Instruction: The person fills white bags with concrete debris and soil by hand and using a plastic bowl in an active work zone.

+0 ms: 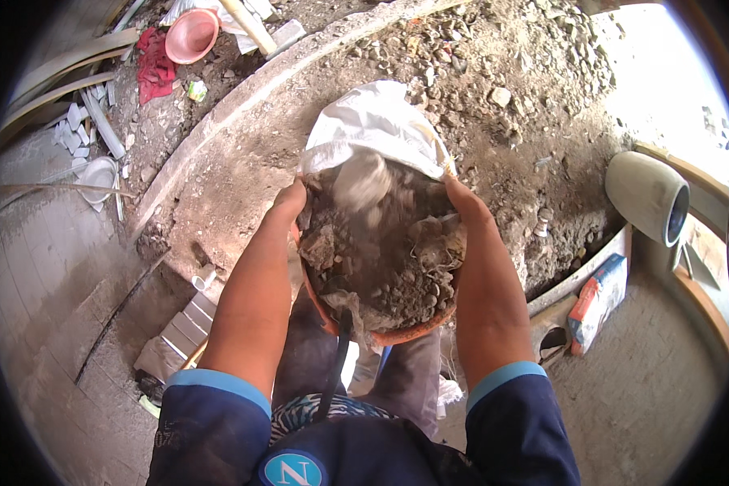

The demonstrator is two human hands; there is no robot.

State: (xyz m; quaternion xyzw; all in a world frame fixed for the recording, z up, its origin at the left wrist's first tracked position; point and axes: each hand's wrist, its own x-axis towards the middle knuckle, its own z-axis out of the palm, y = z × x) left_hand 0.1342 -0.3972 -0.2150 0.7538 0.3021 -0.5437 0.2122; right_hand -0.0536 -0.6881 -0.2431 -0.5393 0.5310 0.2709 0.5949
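Note:
An orange-red basin (418, 330) full of grey rubble (413, 283) is in front of my legs. Over its far side lies the mouth of a white woven sack (368, 121). My left hand (290, 198) is closed at the left, where the sack's edge meets the basin's side. On the opposite side my right hand (467, 201) is closed at the same kind of spot. Most fingers of both hands are hidden underneath. A pale stone (361, 183), smeared by motion, is at the sack's mouth. Crumpled plastic scraps (433, 235) are mixed into the rubble.
Beyond the sack spreads a heap of soil and stones (494, 97), bordered by a curved concrete kerb (219, 121). A pink basin (192, 36) and red cloth (154, 65) lie far left. At right are a pale cylindrical pot (646, 197) and a printed bag (598, 304).

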